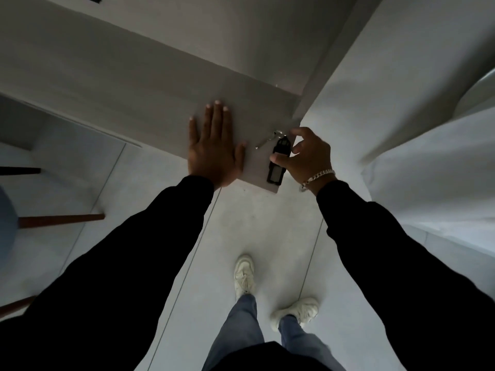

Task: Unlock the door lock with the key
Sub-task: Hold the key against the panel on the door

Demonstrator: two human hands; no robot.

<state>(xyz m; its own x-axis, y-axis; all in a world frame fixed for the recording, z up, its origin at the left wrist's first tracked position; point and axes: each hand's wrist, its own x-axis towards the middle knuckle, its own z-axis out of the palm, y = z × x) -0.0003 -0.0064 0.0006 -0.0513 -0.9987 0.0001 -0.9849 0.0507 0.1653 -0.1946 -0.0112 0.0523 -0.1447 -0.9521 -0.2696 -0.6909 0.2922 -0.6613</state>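
A grey door (150, 84) fills the upper middle of the head view, seen steeply from above. My left hand (214, 145) lies flat against it, fingers spread. A silver lever handle (267, 139) sticks out near the door's right edge. Just below the handle hangs a black key fob (278, 163), long and flat. My right hand (305, 153) pinches the fob's upper part between thumb and fingers. The key blade and the keyhole are hidden behind the fob and my fingers. A silver chain bracelet sits on my right wrist.
A white wall or door frame (401, 89) rises to the right of the door. Brown chair legs (61, 220) and a blue seat stand at the left edge. My white shoes (243, 274) stand on the pale tiled floor below.
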